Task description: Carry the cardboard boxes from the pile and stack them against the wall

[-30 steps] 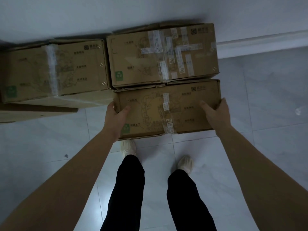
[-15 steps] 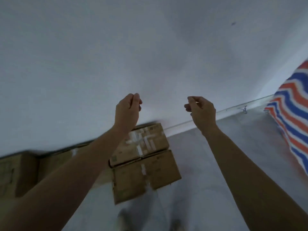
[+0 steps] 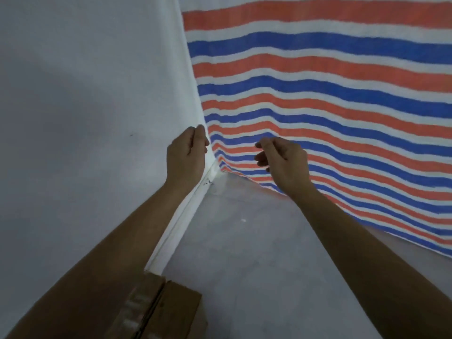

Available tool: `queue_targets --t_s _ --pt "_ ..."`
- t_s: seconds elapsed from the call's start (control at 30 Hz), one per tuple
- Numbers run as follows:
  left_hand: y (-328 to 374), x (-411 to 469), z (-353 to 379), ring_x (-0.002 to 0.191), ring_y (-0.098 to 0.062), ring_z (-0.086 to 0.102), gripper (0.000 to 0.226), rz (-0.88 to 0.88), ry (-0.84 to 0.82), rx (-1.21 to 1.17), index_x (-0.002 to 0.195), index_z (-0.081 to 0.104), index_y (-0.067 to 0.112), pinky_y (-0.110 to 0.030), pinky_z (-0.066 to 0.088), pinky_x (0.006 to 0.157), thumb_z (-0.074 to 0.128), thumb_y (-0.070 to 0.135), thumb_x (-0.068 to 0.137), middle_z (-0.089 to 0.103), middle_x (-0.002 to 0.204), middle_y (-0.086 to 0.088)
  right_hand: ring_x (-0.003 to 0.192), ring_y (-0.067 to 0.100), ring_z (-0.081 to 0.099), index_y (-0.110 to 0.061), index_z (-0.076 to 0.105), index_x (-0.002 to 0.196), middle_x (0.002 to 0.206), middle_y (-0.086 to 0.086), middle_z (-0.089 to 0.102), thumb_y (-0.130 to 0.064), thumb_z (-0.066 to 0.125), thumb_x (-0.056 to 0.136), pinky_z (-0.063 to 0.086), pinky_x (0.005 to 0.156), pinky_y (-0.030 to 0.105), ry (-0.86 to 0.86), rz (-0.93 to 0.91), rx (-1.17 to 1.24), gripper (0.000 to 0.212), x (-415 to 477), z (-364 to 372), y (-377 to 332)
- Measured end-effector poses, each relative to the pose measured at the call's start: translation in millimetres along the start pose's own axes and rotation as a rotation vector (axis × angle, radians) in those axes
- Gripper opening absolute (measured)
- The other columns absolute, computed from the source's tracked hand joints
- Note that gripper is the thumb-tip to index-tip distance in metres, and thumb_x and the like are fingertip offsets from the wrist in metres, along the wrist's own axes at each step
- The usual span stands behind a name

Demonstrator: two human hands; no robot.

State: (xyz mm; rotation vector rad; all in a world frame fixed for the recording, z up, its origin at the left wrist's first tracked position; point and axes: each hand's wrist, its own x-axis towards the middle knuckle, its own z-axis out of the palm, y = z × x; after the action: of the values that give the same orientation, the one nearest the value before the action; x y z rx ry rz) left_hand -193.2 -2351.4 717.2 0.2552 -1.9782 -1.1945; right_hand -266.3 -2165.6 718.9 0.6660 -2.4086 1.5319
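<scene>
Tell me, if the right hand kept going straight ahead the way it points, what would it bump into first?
Most likely the striped sheet hanging ahead. The right hand is empty, fingers loosely curled, with nothing visible between it and the sheet, though depth is hard to judge.

Looked like a bare storeroom or an unfurnished room used for storage. Plain white wall (image 3: 80, 94) beyond the left hand (image 3: 187, 155), with a white skirting board (image 3: 181, 223) below it. Pale floor (image 3: 256, 253) under both arms. Striped red, white and blue tarp (image 3: 330, 94) hung behind the right hand (image 3: 283, 162). Taped cardboard boxes (image 3: 168, 311) below the left forearm, against the wall.
</scene>
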Motion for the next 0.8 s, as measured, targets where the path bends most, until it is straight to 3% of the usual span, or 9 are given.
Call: queue_targets --t_s 0.07,0.13,0.23,0.37,0.6,0.8 --pt "46 -14 52 0.081 0.001 0.068 0.027 0.05 -0.137 -0.116 0.097 0.059 0.015 -0.008 0.051 0.068 0.048 0.039 0.101 0.068 0.089 0.011 0.079 0.009 0.071 -0.018 0.074 0.106 0.084 -0.009 0.072 -0.041 0.047 0.105 0.06 0.081 0.032 0.113 0.03 -0.11 0.035 -23 -78 7" --pt "98 -40 103 0.084 -0.011 0.069 0.021 0.12 -0.248 -0.176 0.09 0.058 0.025 -0.017 0.055 0.075 0.047 0.04 0.102 0.07 0.092 0.006 0.079 0.009 0.071 -0.018 0.074 0.108 0.084 -0.01 0.072 -0.042 0.046 0.105 0.059 0.079 0.03 0.234 0.069 -0.177 0.037 -51 -156 21" --pt "170 -91 177 0.072 -0.002 0.062 0.03 0.274 -0.337 -0.208 0.084 0.06 0.022 -0.006 0.048 0.065 0.044 0.039 0.103 0.063 0.074 0.011 0.079 0.009 0.071 -0.016 0.074 0.109 0.084 -0.007 0.072 -0.041 0.047 0.105 0.058 0.077 0.028 0.405 0.117 -0.242 0.037 -101 -263 36" --pt "274 -191 279 0.069 -0.006 0.059 0.034 0.381 -0.483 -0.3 0.082 0.061 0.015 -0.007 0.043 0.057 0.043 0.033 0.104 0.059 0.067 0.01 0.076 0.006 0.07 -0.016 0.074 0.109 0.081 -0.009 0.071 -0.041 0.047 0.105 0.057 0.073 0.025 0.595 0.183 -0.284 0.037 -195 -407 64" --pt "431 -372 423 0.064 -0.003 0.056 0.035 0.429 -0.746 -0.507 0.077 0.059 0.014 -0.009 0.04 0.055 0.043 0.027 0.106 0.057 0.065 0.005 0.073 0.007 0.073 -0.021 0.072 0.098 0.08 -0.008 0.074 -0.038 0.051 0.103 0.06 0.073 0.029 0.82 0.337 -0.284 0.027 -368 -622 105" --pt "530 -495 517 0.07 0.0 0.062 0.035 0.465 -0.911 -0.631 0.083 0.062 0.017 -0.005 0.043 0.061 0.043 0.041 0.1 0.06 0.07 0.015 0.069 0.005 0.072 -0.02 0.072 0.097 0.081 -0.005 0.074 -0.036 0.054 0.103 0.051 0.061 0.018 1.034 0.406 -0.323 0.024 -473 -763 139"
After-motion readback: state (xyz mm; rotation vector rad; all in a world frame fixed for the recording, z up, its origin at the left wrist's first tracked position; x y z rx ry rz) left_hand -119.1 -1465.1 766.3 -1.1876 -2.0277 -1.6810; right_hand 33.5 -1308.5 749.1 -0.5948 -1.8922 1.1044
